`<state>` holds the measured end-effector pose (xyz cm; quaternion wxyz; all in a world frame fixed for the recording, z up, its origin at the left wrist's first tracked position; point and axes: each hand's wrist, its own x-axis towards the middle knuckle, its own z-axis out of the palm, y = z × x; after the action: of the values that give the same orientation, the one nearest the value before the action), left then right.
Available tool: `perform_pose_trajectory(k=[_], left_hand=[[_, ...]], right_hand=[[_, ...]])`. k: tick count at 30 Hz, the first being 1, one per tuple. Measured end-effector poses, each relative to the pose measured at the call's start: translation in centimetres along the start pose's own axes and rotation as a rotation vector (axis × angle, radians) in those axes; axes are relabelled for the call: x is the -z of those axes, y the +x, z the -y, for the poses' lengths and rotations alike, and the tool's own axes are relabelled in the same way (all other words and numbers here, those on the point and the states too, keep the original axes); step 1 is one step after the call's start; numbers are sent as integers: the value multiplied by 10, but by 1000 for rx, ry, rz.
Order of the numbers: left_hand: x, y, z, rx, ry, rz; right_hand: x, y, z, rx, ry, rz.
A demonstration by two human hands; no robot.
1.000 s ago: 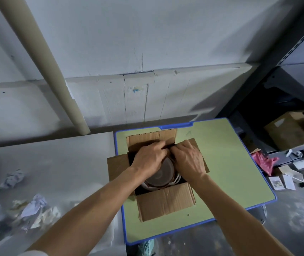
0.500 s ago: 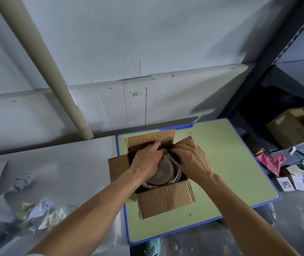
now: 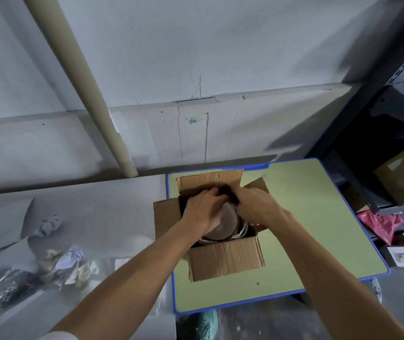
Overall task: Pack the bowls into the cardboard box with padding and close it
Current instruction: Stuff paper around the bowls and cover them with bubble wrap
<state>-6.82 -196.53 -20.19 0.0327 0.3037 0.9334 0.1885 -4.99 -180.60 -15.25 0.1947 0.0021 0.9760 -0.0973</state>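
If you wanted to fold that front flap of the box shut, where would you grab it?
Likely by its free edge, coming from the near side: the front flap lies folded outward over the green table, leaving that edge exposed.

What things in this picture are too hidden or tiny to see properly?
1. Head view: how many bowls sit in the cardboard box; the left hand and right hand cover them.
2. Head view: what either hand holds; shadow inside the box hides the ends of the fingers.
3. Head view: the pictures on the small cards on the floor; too small.
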Motion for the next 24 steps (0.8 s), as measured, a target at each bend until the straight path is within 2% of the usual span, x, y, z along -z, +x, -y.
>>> perform_pose_trajectory(k=[3,6,11,14,17,21,24], left_hand=[[3,-6,4,-41,57,-43],[14,-18,5,-60,62,-146],[28,-51,18,57,5,-228],[36,-84,35,170,-26,-288],[41,-123,66,299,-19,-308],[43,-175,121,413,-2,-351],[48,-209,156,511,31,-313]], right_hand=[[15,-17,-14,-34,23,-130],[24,-27,-15,1,60,-180],[12,-25,28,161,110,-247],[0,-28,75,326,162,-284],[-10,-31,128,506,230,-245],[-39,-10,189,542,122,-176],[-61,5,229,526,53,-39]])
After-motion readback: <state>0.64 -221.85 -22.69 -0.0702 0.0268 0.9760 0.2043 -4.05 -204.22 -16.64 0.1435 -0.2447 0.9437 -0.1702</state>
